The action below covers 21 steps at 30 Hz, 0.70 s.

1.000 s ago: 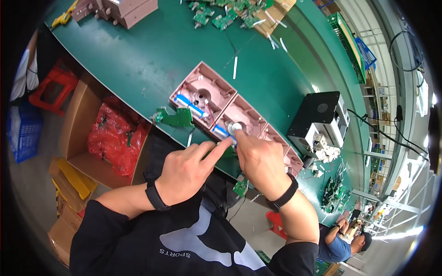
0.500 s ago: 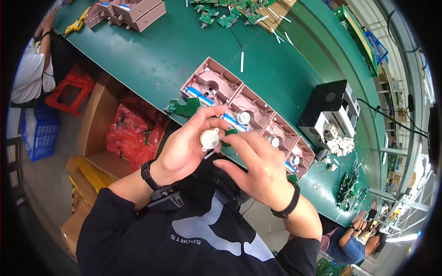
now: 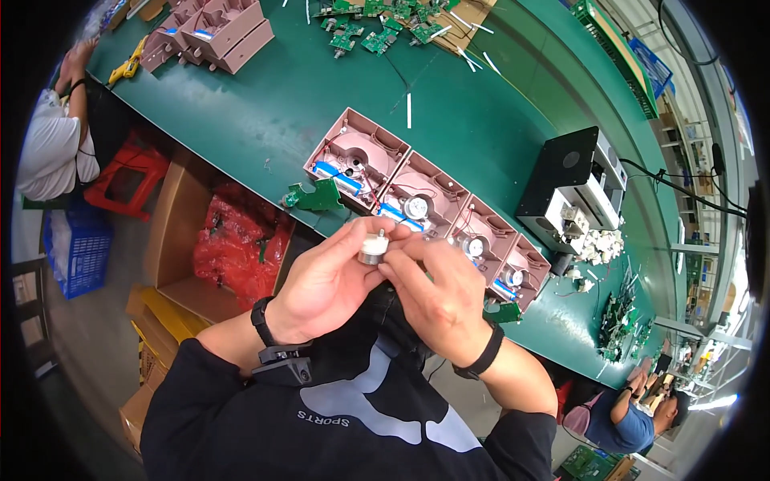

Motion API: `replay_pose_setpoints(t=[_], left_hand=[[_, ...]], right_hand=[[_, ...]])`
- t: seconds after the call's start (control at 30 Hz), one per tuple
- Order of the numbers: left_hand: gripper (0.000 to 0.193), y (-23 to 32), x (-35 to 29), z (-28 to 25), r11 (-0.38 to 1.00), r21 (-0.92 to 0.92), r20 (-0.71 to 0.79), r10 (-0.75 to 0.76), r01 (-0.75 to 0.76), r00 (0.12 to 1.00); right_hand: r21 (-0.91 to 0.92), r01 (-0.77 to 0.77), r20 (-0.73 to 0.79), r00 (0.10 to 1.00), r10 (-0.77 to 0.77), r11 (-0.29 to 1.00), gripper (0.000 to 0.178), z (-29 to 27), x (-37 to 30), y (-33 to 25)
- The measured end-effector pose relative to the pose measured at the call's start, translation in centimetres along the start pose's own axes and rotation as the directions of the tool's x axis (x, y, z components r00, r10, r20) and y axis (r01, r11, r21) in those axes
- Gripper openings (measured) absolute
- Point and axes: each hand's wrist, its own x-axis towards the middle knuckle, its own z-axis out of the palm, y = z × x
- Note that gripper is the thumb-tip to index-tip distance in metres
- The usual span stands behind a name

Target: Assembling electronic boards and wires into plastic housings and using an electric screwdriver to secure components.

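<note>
Just in front of the row of pink housings, my left hand grips a small round motor with a white top and a silvery metal side. The fingers of my right hand are bent together against the motor's right side; their tips are partly hidden. Beyond both hands, open pink plastic housings stand in a slanting row, with blue cylinders and wires inside. Round silvery motors sit in some of them. A green circuit board lies beside the leftmost housing, at the table edge.
The green table carries stacked pink housings, a yellow tool, circuit boards and a black-and-white machine with white parts beside it. A cardboard box holds red plastic bags. Other people sit left and right.
The motor has turned from its flat white face to show its metal side. My right hand's thumb and fingers have closed in on it. The view has shifted slightly.
</note>
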Motion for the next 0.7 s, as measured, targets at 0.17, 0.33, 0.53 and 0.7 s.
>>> replay_pose_setpoints(t=[0.17,0.33,0.53,0.7], left_hand=[[0.035,0.4,-0.6,-2.0,0.917,0.358,0.132,0.136,-0.175,0.982],[0.036,3.1,-0.7,-1.3,0.303,0.802,0.465,0.225,-0.515,0.856],[0.038,4.6,-0.8,-0.1,-0.029,0.854,0.518,0.130,-0.519,0.846],[0.040,6.7,-1.7,0.0,-0.195,0.836,0.514,-0.047,-0.513,0.856]], right_hand=[[0.276,-0.245,0.157,0.965,0.208,0.929,0.013,-1.9,-0.1,-0.5],[0.406,-0.445,0.345,0.883,0.318,0.798,0.005,-2.9,0.9,-0.7],[0.470,-0.527,0.446,0.834,0.324,0.708,0.009,-2.0,0.7,0.0],[0.477,-0.520,0.456,0.835,0.306,0.708,0.008,-1.2,0.6,-0.1]])
